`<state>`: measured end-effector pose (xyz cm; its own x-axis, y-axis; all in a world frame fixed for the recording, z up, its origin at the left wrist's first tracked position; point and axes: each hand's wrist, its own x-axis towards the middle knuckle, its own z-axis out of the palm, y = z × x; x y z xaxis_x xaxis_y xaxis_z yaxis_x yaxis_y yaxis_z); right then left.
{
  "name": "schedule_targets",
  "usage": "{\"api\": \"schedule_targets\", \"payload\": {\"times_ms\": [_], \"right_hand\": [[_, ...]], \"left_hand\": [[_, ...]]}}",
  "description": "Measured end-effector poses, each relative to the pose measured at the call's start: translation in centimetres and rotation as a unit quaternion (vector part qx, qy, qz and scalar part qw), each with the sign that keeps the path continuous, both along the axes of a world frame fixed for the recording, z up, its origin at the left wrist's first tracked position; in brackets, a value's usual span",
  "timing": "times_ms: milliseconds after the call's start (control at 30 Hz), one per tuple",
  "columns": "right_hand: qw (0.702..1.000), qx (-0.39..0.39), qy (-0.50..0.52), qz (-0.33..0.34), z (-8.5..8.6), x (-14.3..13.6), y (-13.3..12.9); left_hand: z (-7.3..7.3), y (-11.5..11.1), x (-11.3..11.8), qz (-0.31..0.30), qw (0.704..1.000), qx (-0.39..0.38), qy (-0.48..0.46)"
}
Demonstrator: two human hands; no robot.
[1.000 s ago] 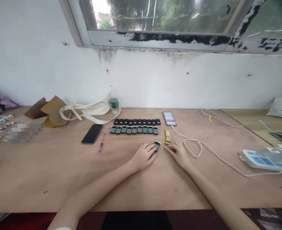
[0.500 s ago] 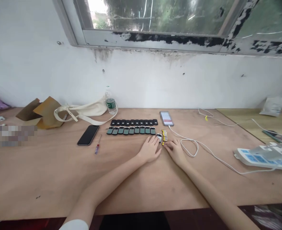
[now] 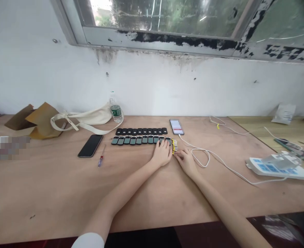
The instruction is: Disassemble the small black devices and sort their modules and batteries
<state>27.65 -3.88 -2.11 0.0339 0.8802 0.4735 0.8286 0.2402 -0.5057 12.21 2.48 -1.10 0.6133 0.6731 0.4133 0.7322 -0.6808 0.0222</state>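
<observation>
Several black covers [image 3: 140, 131] lie in a row on the wooden table [image 3: 131, 193]. Below them runs a row of small devices with grey-green faces [image 3: 127, 140]. My left hand [image 3: 162, 154] rests palm down, fingers spread, its fingertips at the right end of that row, beside the rightmost device [image 3: 168, 140]. A short column of yellow-and-silver pieces [image 3: 175, 144] stands just right of it. My right hand [image 3: 185, 158] is at the column's lower end, thumb and forefinger pinched on a small yellow piece [image 3: 174, 153].
A black phone [image 3: 90, 146] and a screwdriver [image 3: 101, 157] lie left. Behind are a paper bag [image 3: 42, 120], white bag [image 3: 95, 117], bottle [image 3: 116, 111] and lit phone [image 3: 176, 126]. A white cable [image 3: 220, 161] runs to a power strip [image 3: 273, 168] at right.
My left hand has moved up to the device row, and the rightmost device now lines up with the others. My right hand stays near the column's lower end. The view has shifted slightly.
</observation>
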Motion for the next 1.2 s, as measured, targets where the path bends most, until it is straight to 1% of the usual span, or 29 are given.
{"api": "schedule_targets", "payload": {"times_ms": [167,400,533,633,967,1100,1200], "right_hand": [[1.000,0.004,-0.011,-0.007,0.1,0.0,0.1],[1.000,-0.003,-0.019,-0.015,0.3,0.0,0.3],[1.000,-0.005,-0.023,-0.009,0.5,-0.1,0.2],[1.000,-0.006,-0.027,-0.010,0.5,-0.2,0.0],[0.999,0.009,-0.031,-0.017,0.4,-0.2,-0.1],[0.999,0.010,-0.033,-0.019,0.4,-0.1,-0.1],[0.999,0.015,-0.047,-0.017,0.5,-0.2,-0.2]], "left_hand": [[0.2,0.3,0.2,0.010,1.000,-0.009,-0.003],[0.3,0.1,0.0,-0.009,0.999,-0.005,-0.043],[0.6,-0.2,-0.3,-0.049,0.997,0.003,-0.063],[0.7,-0.2,-0.4,-0.076,0.995,-0.005,-0.068],[0.1,0.0,-0.8,-0.075,0.992,-0.022,-0.099],[0.1,-0.2,-0.8,-0.078,0.991,-0.030,-0.101],[0.3,-0.7,-1.4,-0.090,0.990,-0.036,-0.104]]}}
